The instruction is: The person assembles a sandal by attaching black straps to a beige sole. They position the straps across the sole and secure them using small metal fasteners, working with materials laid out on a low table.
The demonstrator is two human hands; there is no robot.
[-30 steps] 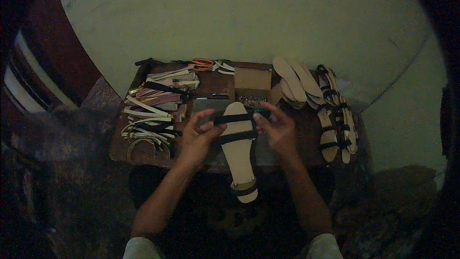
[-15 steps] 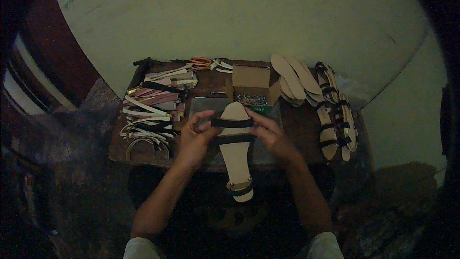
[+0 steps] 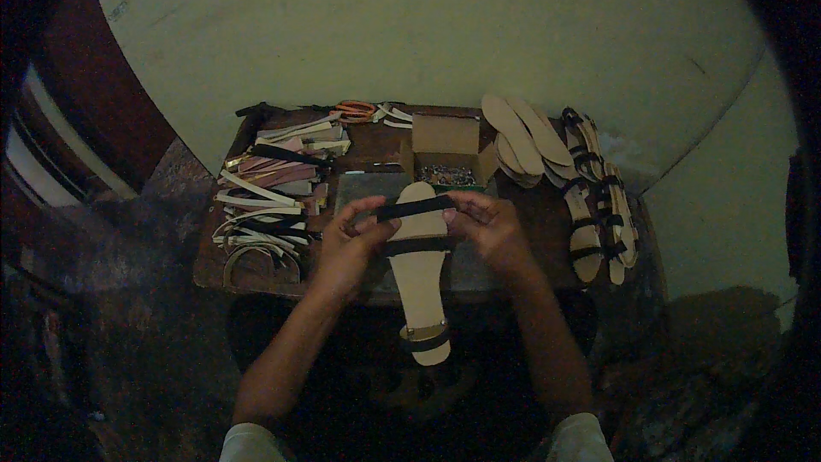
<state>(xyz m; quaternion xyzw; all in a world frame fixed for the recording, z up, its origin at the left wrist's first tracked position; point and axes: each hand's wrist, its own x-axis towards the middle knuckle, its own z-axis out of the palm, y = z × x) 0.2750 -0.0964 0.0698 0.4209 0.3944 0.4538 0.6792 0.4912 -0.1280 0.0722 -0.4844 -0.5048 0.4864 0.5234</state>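
A beige sandal sole lies lengthwise before me, toe end away from me, its heel end hanging past the table's near edge. Across its toe part runs a black strap, its right end a little higher than its left. My left hand is closed on the left end of this strap at the sole's edge. The other end is pinched between the thumb and fingers of my right hand. A second black strap crosses the sole below, and a black heel strap with small studs sits at the heel.
Cut strips in white, pink and black pile up on the left. An open cardboard box of small metal pieces stands behind the sole. Loose insoles and strapped sandals lie to the right. Orange-handled scissors rest at the back.
The front strap has gone from lying curved over the sole to stretched straighter, right end raised. My right hand has shifted slightly and its fingers have curled round that end.
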